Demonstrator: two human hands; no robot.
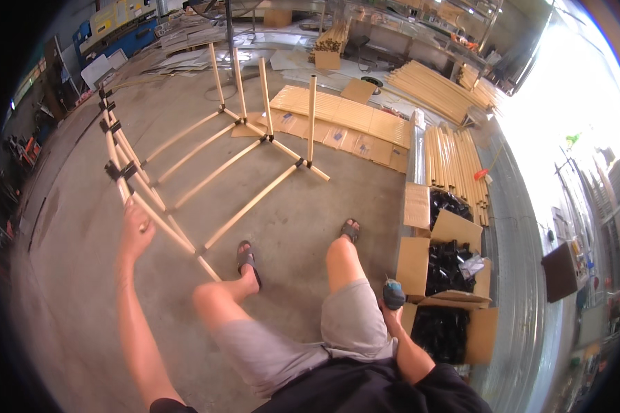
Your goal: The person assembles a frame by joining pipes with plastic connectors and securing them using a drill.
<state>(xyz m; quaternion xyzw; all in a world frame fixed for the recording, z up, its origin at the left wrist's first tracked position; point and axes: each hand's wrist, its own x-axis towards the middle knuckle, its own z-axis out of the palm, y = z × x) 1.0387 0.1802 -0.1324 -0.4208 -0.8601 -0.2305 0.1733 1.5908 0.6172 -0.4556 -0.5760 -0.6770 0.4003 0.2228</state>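
Observation:
At the left, my left hand (138, 233) is closed around the end of a tan pipe (127, 191), which runs from a black joint (118, 170). That pipe belongs to a frame of tan pipes (251, 201) standing on the floor, with crossbars, several uprights and black connectors (267, 138). My right hand (391, 318) is beside my right thigh, wrapped around a cordless drill (393, 294) with a teal and dark body. The drill is apart from the frame. Its handle is mostly hidden by the hand.
Open cardboard boxes (408, 265) of black connectors (450, 268) stand at my right. Behind them lie stacked tan pipes (451, 158) and long metal sheets (513, 275). More pipes lie on flattened cardboard (351, 138) beyond the frame. My sandalled feet (248, 265) are close to the frame's near end.

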